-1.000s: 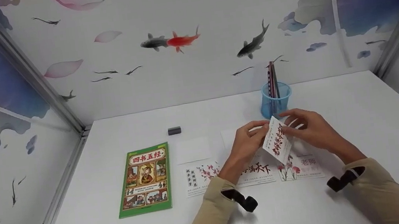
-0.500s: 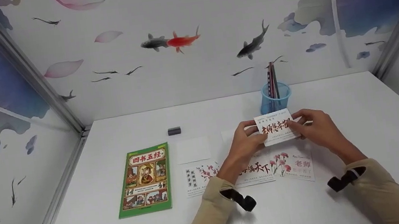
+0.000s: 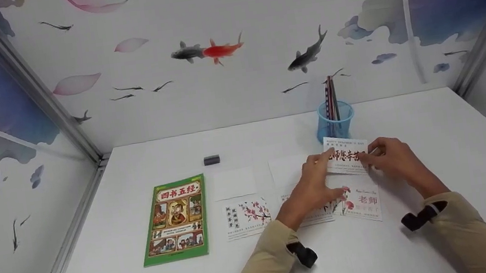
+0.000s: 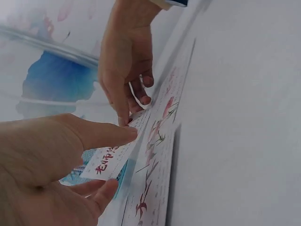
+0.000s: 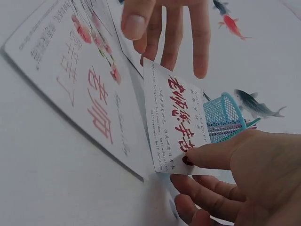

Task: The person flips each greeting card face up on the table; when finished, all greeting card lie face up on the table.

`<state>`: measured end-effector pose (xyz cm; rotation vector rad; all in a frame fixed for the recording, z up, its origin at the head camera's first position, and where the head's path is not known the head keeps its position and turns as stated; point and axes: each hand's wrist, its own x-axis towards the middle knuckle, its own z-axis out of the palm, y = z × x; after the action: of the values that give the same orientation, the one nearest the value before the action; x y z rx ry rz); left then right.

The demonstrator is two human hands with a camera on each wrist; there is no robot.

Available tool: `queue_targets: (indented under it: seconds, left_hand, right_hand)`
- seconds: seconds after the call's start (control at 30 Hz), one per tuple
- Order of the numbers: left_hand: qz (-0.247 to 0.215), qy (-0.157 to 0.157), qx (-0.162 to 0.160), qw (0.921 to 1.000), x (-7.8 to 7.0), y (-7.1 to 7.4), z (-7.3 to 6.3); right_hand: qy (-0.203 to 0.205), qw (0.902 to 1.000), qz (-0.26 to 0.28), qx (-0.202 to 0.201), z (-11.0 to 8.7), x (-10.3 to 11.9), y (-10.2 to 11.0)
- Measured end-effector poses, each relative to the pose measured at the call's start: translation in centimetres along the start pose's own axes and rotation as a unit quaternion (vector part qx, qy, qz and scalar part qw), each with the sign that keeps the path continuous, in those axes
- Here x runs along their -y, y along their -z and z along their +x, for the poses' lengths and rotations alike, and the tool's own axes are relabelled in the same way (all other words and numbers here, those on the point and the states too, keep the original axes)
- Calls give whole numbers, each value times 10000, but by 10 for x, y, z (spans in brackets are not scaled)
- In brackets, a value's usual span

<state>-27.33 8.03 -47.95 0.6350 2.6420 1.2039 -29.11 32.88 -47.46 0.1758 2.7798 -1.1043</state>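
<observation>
My right hand (image 3: 394, 161) pinches a white greeting card (image 3: 348, 167) with red Chinese lettering by its right side, thumb on the printed face. The card lies tilted behind a carnation card (image 3: 366, 202). My left hand (image 3: 308, 189) is at the card's left end, thumb and fingers spread apart; in the right wrist view its straight fingers (image 5: 200, 42) show above the card's edge. Under the left hand is another card (image 3: 324, 216) with red lettering, partly hidden. A plum blossom card (image 3: 246, 218) lies to its left.
Behind the held card stands a blue mesh pen holder (image 3: 325, 126) with several pencils. Blank white cards (image 3: 234, 183) lie behind the printed row. A green-bordered book (image 3: 176, 220) is at the left, and a small dark grey block (image 3: 212, 160) sits farther back.
The card turned from tilted edge-up to facing me, then moved slightly right and down. My left hand has let go of it and spread its fingers; the right hand keeps its pinch.
</observation>
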Motion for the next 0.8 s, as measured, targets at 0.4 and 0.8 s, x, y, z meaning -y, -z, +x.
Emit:
queue_targets:
  seconds: [0.4,0.8]
  left_hand:
    - [2467,-449,20,9681,-14,-18,-11]
    - [2891,-919,-245,9526,-13,-16,-15]
  right_hand:
    - [441,9982,-396,-55,2,-6,-6]
    - [763,9923,-862,454,4,-5,-4]
